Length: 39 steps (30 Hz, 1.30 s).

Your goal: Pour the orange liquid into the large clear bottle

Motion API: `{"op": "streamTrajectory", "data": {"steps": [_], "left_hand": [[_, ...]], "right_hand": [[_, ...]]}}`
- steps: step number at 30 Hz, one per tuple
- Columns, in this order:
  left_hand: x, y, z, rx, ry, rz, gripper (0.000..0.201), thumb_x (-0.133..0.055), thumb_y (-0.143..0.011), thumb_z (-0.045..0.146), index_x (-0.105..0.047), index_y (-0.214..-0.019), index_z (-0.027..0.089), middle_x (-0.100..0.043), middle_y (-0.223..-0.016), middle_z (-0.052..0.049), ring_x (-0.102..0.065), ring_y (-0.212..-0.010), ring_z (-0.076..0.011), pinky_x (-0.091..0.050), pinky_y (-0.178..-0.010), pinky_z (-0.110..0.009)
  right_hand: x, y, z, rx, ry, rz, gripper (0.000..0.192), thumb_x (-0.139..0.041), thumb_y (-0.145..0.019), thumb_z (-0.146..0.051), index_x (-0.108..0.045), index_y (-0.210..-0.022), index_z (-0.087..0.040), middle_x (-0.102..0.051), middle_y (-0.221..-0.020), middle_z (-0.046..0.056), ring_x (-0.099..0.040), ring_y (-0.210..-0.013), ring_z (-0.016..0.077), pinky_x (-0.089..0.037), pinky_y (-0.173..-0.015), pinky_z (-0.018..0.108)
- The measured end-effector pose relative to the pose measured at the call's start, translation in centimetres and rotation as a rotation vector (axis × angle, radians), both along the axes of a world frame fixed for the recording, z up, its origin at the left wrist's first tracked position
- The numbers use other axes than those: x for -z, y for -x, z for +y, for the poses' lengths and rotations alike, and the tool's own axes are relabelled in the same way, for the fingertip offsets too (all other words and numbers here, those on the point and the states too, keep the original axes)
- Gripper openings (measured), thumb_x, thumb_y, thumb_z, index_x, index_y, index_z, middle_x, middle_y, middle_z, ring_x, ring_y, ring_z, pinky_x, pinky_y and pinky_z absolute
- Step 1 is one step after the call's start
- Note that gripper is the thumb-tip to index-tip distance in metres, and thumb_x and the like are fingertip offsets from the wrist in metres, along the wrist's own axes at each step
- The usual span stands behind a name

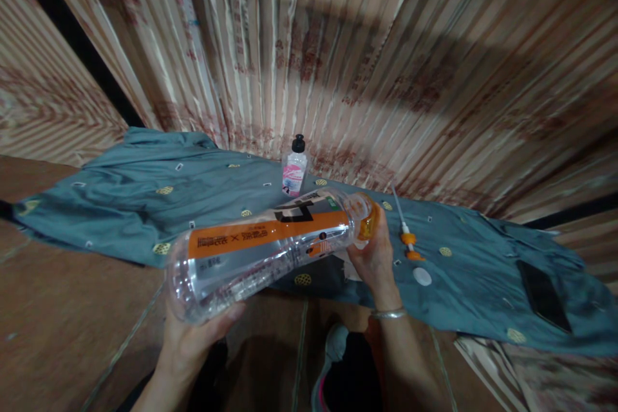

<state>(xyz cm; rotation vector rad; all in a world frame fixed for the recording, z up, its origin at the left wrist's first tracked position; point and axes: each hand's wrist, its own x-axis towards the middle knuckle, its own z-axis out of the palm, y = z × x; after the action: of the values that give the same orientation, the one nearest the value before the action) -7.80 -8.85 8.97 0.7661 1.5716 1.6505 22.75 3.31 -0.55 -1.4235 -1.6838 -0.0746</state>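
**Clear bottle held sideways over a teal cloth**

Striped curtain fabric (367,64) with faded reddish print fills the background, and a teal cloth (145,199) with small yellow motifs lies spread across a brown floor (58,309) in front of it.

Both hands grasp one large clear plastic bottle (261,251), held nearly on its side above the cloth's near edge. The left hand (190,341) cups the bottle's base from below, thumb pressed against the bottom. The right hand (374,257), a silver bangle (390,314) at its wrist, is closed around the neck end, where an orange part shows between the fingers. The bottle carries an orange band label with dark lettering and a grey-white panel; its walls are see-through, and whether any liquid is inside cannot be told.

Just right of the right hand, on the cloth, lies an orange pump head with a thin white tube (405,232), apart from the bottle. A small white round cap (421,276) rests just beside it. Farther back, near the curtain, a small clear bottle (295,170) with a black cap and pink label stands upright; its contents look pale. Well to the right, a dark phone (543,296) lies flat on the cloth. Below the hands, a grey-and-pink shoe (331,360) shows.
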Motion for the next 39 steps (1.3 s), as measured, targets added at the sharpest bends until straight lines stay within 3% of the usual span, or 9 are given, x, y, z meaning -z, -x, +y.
{"op": "streamTrajectory", "data": {"steps": [7, 14, 20, 23, 29, 39], "left_hand": [[-0.7, -0.1, -0.1, 0.003, 0.042, 0.044, 0.100, -0.104, -0.053, 0.066, -0.077, -0.145, 0.039, -0.082, -0.151, 0.001, -0.065, -0.156, -0.0473, -0.052, -0.135, -0.060], [0.3, 0.2, -0.1, 0.017, -0.011, -0.015, 0.093, -0.104, -0.055, 0.055, -0.077, -0.143, 0.039, -0.080, -0.152, 0.000, -0.059, -0.162, -0.0481, -0.047, -0.138, -0.061], [0.2, 0.2, -0.1, 0.009, -0.035, 0.028, 0.089, -0.099, -0.057, 0.046, -0.076, -0.143, 0.038, -0.079, -0.155, 0.000, -0.060, -0.162, -0.0468, -0.047, -0.138, -0.061], [0.1, 0.2, -0.1, 0.004, -0.035, 0.032, 0.086, -0.098, -0.058, 0.048, -0.077, -0.141, 0.039, -0.079, -0.155, 0.001, -0.054, -0.167, -0.0463, -0.041, -0.142, -0.060], [-0.4, 0.2, -0.4, 0.037, 0.027, 0.047, 0.089, -0.100, -0.059, 0.052, -0.076, -0.144, 0.038, -0.086, -0.139, 0.001, -0.070, -0.151, -0.0457, -0.053, -0.133, -0.061], [-0.4, 0.2, -0.2, 0.012, 0.009, 0.090, 0.098, -0.103, -0.057, 0.067, -0.076, -0.146, 0.038, -0.083, -0.147, 0.000, -0.066, -0.155, -0.0467, -0.049, -0.137, -0.061]], "right_hand": [[0.1, 0.1, -0.1, 0.012, -0.010, -0.001, 0.099, -0.080, -0.097, -0.049, -0.035, -0.178, -0.017, -0.065, -0.166, 0.026, -0.067, -0.156, 0.0424, -0.060, -0.127, 0.068], [0.3, -0.1, -0.1, 0.010, 0.000, 0.001, 0.100, -0.080, -0.096, -0.047, -0.034, -0.179, -0.017, -0.063, -0.168, 0.027, -0.064, -0.159, 0.0440, -0.058, -0.128, 0.069], [0.1, -0.1, -0.1, -0.005, 0.037, 0.017, 0.102, -0.081, -0.095, -0.047, -0.032, -0.179, -0.018, -0.063, -0.168, 0.026, -0.064, -0.158, 0.0429, -0.058, -0.129, 0.068], [0.0, 0.0, -0.1, 0.000, 0.029, 0.011, 0.101, -0.081, -0.095, -0.047, -0.033, -0.179, -0.017, -0.064, -0.167, 0.027, -0.065, -0.157, 0.0431, -0.059, -0.128, 0.067], [0.1, -0.1, 0.0, -0.009, 0.008, -0.006, 0.100, -0.080, -0.096, -0.048, -0.033, -0.179, -0.017, -0.061, -0.170, 0.027, -0.064, -0.158, 0.0430, -0.057, -0.130, 0.068], [0.0, 0.0, 0.0, -0.004, 0.015, 0.004, 0.098, -0.079, -0.098, -0.048, -0.035, -0.179, -0.017, -0.064, -0.168, 0.027, -0.065, -0.157, 0.0425, -0.059, -0.128, 0.067]]}}
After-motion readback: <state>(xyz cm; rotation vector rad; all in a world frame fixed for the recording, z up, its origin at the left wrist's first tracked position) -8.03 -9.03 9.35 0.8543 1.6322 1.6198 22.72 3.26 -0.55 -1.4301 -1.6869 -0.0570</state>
